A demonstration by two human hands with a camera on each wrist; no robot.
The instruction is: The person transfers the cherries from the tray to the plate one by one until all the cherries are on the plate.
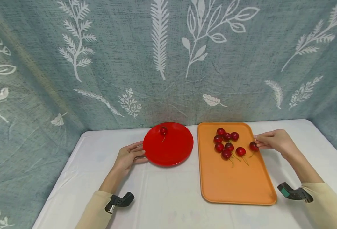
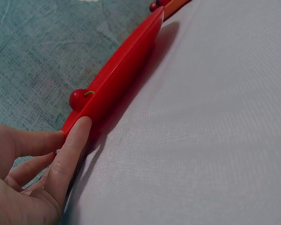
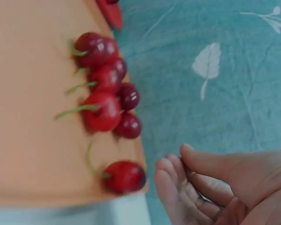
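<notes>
1. Nearest the person, two cream sleeves with black wrist-mounted cameras lie over the white cloth-covered tabletop [image 1: 162,197], toward its near edge.
2. The flat orange plastic tray [image 1: 237,187] lies right of the tabletop's middle, long axis running near to far. Its near half is bare.
3. The left hand [image 1: 127,158] rests on the cloth, fingers nearly straight and holding nothing; in the left wrist view the thumb [image 2: 74,145] and fingertips touch the left rim of the round red plastic plate [image 1: 168,148].
4. The right hand [image 1: 274,141] sits at the tray's right edge, relaxed and loosely curved, gripping nothing. The stray dark red cherry [image 1: 253,146] lies just inside that rim, directly left of the fingertips [image 3: 171,180]; whether they touch it I cannot tell. Its stem points toward the near edge. This hand is far nearer to it than the other.
5. Beyond it, a cluster of seven more red cherries [image 1: 227,141] occupies the tray's far half.
6. Farthest, a single red cherry [image 1: 163,130] lies near the plate's far rim, before the teal leaf-printed curtain [image 1: 128,63].
</notes>
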